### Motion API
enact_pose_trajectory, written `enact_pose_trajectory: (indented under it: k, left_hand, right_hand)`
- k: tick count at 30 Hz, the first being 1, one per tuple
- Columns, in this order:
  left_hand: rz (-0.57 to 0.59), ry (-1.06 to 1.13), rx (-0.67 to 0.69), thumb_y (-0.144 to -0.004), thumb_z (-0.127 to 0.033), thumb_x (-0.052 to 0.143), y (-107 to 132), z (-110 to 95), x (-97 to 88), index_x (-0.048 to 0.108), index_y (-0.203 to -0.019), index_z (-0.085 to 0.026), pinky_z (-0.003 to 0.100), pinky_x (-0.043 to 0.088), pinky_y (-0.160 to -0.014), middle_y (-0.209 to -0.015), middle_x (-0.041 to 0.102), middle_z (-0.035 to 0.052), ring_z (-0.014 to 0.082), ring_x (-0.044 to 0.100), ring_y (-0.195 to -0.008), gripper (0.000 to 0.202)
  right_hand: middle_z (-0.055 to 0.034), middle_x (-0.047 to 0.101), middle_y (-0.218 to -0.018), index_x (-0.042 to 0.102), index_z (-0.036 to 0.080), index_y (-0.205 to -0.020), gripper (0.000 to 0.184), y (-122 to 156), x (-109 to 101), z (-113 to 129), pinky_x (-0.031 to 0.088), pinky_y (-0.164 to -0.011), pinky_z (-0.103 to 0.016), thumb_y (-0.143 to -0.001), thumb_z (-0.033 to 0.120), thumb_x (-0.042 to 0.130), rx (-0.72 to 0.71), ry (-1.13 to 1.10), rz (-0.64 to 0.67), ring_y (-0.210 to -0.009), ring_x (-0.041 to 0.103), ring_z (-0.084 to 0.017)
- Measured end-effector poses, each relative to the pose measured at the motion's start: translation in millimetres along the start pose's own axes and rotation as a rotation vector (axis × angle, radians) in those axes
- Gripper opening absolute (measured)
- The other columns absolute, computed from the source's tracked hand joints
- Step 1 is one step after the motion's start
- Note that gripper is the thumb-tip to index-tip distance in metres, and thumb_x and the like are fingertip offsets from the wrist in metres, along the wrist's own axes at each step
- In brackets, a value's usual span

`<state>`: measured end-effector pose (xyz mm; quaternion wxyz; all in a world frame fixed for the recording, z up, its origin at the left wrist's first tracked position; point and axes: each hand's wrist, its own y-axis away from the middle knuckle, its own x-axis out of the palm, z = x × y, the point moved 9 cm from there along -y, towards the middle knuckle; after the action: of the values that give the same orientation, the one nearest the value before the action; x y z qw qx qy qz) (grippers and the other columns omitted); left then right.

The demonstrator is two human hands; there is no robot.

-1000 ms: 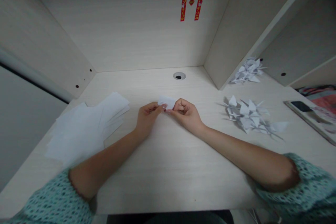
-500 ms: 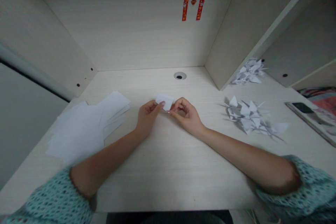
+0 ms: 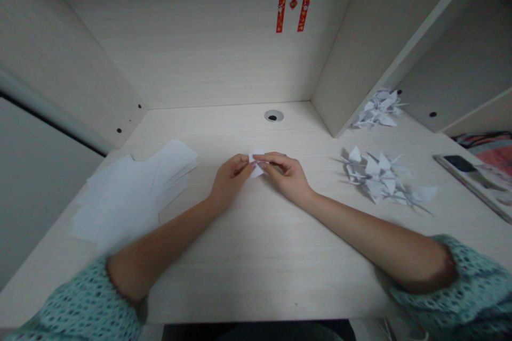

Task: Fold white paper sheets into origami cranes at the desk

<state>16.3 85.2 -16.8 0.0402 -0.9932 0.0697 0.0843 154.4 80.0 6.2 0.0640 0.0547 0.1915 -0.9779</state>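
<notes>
A small folded piece of white paper (image 3: 257, 170) is held between my two hands above the middle of the desk. My left hand (image 3: 231, 177) pinches its left side with thumb and fingers. From the right, my right hand (image 3: 288, 175) grips the same paper, its index finger lying across the top and its thumb below. The fingers cover much of the paper, so its exact fold is hidden. Folded white paper cranes (image 3: 376, 176) lie in a cluster to the right of my right hand. To the left is a spread stack of white paper sheets (image 3: 120, 197).
A second heap of folded paper (image 3: 380, 108) sits behind the upright divider (image 3: 348, 64). A phone (image 3: 472, 176) lies at the far right. The desk (image 3: 248, 266) has a round cable hole (image 3: 274, 115) near the back panel.
The paper has been turned and its shape looks different, with a lower point now showing. My right hand's index finger has moved over its top, and both hands are closer together.
</notes>
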Motion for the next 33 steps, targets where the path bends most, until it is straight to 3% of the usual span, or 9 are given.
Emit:
enact_pose_trajectory:
  k: [3,7,10,15,19,22,27,33]
  left_hand:
    - [-0.065,0.068,0.006,-0.078,-0.045,0.064,-1,-3,-6.0,0.064,-0.083,-0.019,0.022,0.039,-0.055,-0.064,0.063,-0.0022,0.0114,0.054,-0.058,0.026]
    - [-0.167,0.161,0.010,-0.076,-0.044,0.067,0,-6,-15.5,0.062,-0.107,-0.020,0.023,0.043,-0.061,-0.057,0.063,-0.0037,0.0138,0.061,-0.060,0.039]
    - [-0.179,0.165,0.048,-0.077,-0.042,0.067,1,-11,-17.5,0.063,-0.109,-0.021,0.023,0.044,-0.065,-0.058,0.064,-0.0037,0.0138,0.062,-0.065,0.039]
    - [-0.127,0.182,0.045,-0.076,-0.040,0.069,2,-11,-13.4,0.066,-0.101,-0.021,0.023,0.041,-0.058,-0.054,0.061,-0.0044,0.0122,0.058,-0.057,0.032]
    - [-0.079,0.253,0.044,-0.076,-0.037,0.070,2,-11,-8.4,0.066,-0.096,-0.021,0.025,0.046,-0.064,-0.063,0.068,-0.0014,0.0143,0.063,-0.064,0.027]
    - [-0.043,0.280,0.033,-0.078,-0.037,0.068,2,-10,-5.4,0.066,-0.099,-0.020,0.026,0.047,-0.066,-0.070,0.072,0.0011,0.0157,0.065,-0.068,0.027]
    - [-0.047,0.194,0.036,-0.080,-0.038,0.066,1,-8,-7.4,0.066,-0.104,-0.021,0.023,0.044,-0.060,-0.067,0.071,-0.0006,0.0131,0.063,-0.062,0.029]
    - [-0.025,0.224,0.031,-0.074,-0.037,0.071,1,-12,-1.4,0.069,-0.101,-0.021,0.027,0.048,-0.074,-0.088,0.075,0.0039,0.0176,0.068,-0.084,0.031]
  right_hand:
    - [-0.0048,0.071,-0.104,0.072,0.029,-0.104,0.027,1,0,-2,0.049,-0.086,-0.038,-0.078,0.033,0.069,0.027,0.000,-0.006,-0.092,0.064,-0.020]
    - [-0.0025,0.064,-0.125,0.063,0.032,-0.120,0.049,3,4,-4,0.044,-0.101,-0.041,-0.072,0.031,0.075,0.032,-0.036,0.033,-0.110,0.061,-0.022]
    - [-0.0022,0.061,-0.130,0.060,0.032,-0.124,0.054,4,5,-5,0.042,-0.104,-0.043,-0.072,0.032,0.075,0.038,-0.032,0.051,-0.114,0.060,-0.023]
    - [-0.0039,0.065,-0.125,0.066,0.030,-0.116,0.045,3,4,-1,0.042,-0.104,-0.045,-0.072,0.032,0.075,0.017,-0.045,0.045,-0.113,0.061,-0.023]
    - [-0.0043,0.071,-0.111,0.073,0.028,-0.102,0.031,2,6,2,0.043,-0.103,-0.045,-0.072,0.034,0.075,0.021,-0.101,0.055,-0.106,0.064,-0.023]
    - [-0.0033,0.074,-0.104,0.074,0.029,-0.097,0.028,2,4,-1,0.045,-0.100,-0.044,-0.069,0.034,0.077,0.055,-0.126,0.036,-0.101,0.066,-0.023]
    - [-0.0027,0.075,-0.098,0.076,0.028,-0.089,0.017,1,4,-11,0.048,-0.094,-0.040,-0.073,0.033,0.074,0.131,-0.192,0.046,-0.095,0.068,-0.022]
    - [-0.0012,0.076,-0.083,0.077,0.026,-0.076,0.011,1,-4,-22,0.051,-0.084,-0.038,-0.072,0.036,0.073,0.233,-0.249,-0.083,-0.078,0.069,-0.020]
